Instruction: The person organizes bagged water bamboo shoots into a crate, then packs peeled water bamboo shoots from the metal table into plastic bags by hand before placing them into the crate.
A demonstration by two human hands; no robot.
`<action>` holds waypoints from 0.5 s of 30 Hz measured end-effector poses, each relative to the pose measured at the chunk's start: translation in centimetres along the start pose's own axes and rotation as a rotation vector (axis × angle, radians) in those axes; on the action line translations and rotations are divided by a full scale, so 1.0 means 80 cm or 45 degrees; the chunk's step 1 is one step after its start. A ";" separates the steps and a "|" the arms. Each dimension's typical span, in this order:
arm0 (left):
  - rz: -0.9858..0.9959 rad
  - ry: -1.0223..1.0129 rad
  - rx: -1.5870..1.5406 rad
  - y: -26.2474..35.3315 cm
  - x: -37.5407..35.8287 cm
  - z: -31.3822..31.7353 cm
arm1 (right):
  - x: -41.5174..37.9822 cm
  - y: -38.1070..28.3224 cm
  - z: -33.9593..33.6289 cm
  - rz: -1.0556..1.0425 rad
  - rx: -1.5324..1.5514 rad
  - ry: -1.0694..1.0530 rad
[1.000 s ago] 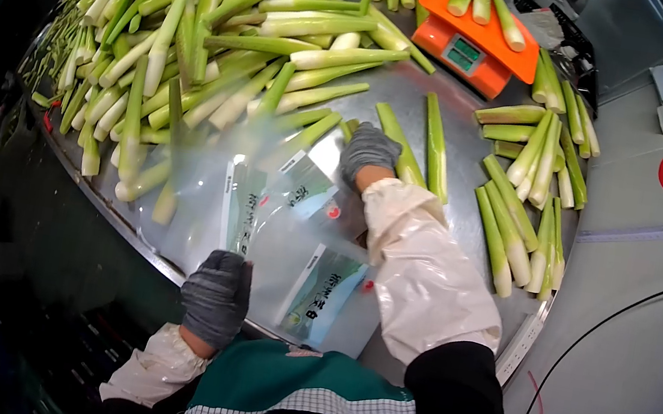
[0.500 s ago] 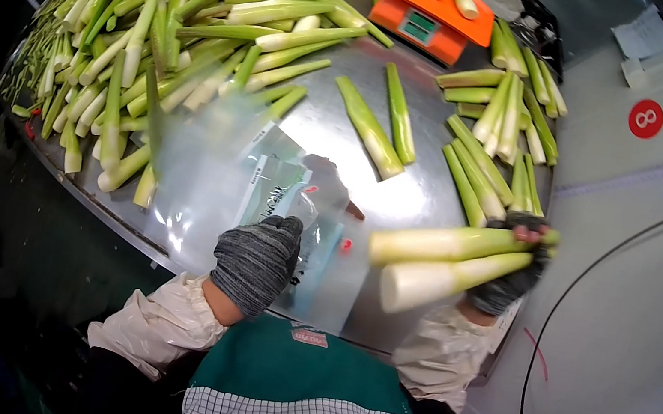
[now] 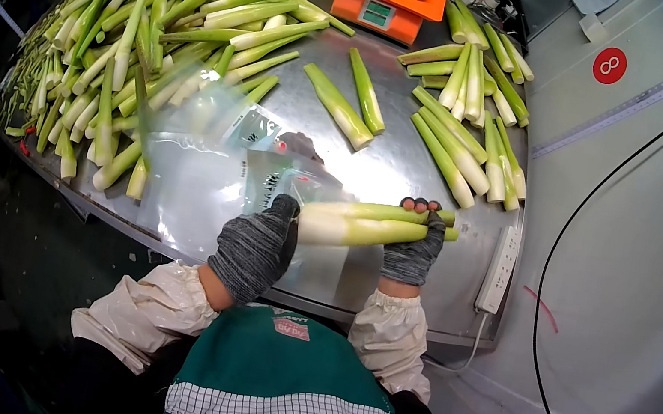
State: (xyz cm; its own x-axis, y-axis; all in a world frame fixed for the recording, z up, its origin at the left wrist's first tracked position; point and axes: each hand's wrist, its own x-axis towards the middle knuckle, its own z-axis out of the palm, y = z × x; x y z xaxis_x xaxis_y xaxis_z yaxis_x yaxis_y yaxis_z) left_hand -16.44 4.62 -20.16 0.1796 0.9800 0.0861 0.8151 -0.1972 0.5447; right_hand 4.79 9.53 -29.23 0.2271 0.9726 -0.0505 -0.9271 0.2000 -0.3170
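Note:
My right hand, in a grey fingerless glove, grips a pair of water bamboo shoots by their green tips. Their thick white ends point left, right at the fingers of my left hand. That hand wears the same kind of glove and is closed on the edge of a clear plastic bag with printed labels. The bag spreads left across the steel table, and its mouth is partly hidden behind the hand and the shoots. Beyond lie two loose shoots.
A large heap of shoots covers the table's left side. At the back, an orange scale carries several shoots. More shoots lie in bundles at the right, near a white power strip along the right edge.
My right hand has brought the two shoots left, their white ends now at my left hand and the bag's edge. The view has shifted slightly, uncovering the power strip.

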 end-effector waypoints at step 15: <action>0.474 -0.100 0.332 0.010 0.010 0.018 | -0.120 -0.020 0.021 0.000 -0.725 0.210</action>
State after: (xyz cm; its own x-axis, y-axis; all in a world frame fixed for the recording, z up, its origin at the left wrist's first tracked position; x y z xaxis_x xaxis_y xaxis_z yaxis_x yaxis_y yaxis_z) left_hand -14.81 5.23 -20.86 0.5195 0.8378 0.1677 0.7965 -0.5459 0.2599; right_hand 3.56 0.07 -26.65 0.3130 0.9320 -0.1826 -0.6317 0.0608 -0.7729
